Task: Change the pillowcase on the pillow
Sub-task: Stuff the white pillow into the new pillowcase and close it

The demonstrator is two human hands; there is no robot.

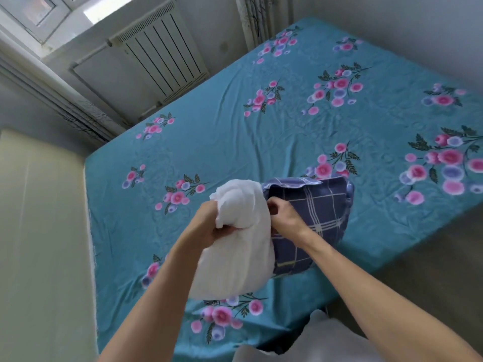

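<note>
A white pillow (pixel 237 246) hangs bunched above the near part of the bed. My left hand (pixel 209 220) grips it around its upper end. A navy plaid pillowcase (pixel 316 218) covers the pillow's right portion, its open edge folded back at the top. My right hand (pixel 283 216) pinches the pillowcase's edge right beside the white pillow. How much of the pillow sits inside the case is hidden.
The bed (pixel 261 131) carries a teal sheet with pink and purple flowers. A white radiator (pixel 159 50) stands on the far wall under a window (pixel 34 11). A pale wall or cabinet (pixel 41 231) runs along the left. Some white cloth (pixel 321 335) lies at the bottom.
</note>
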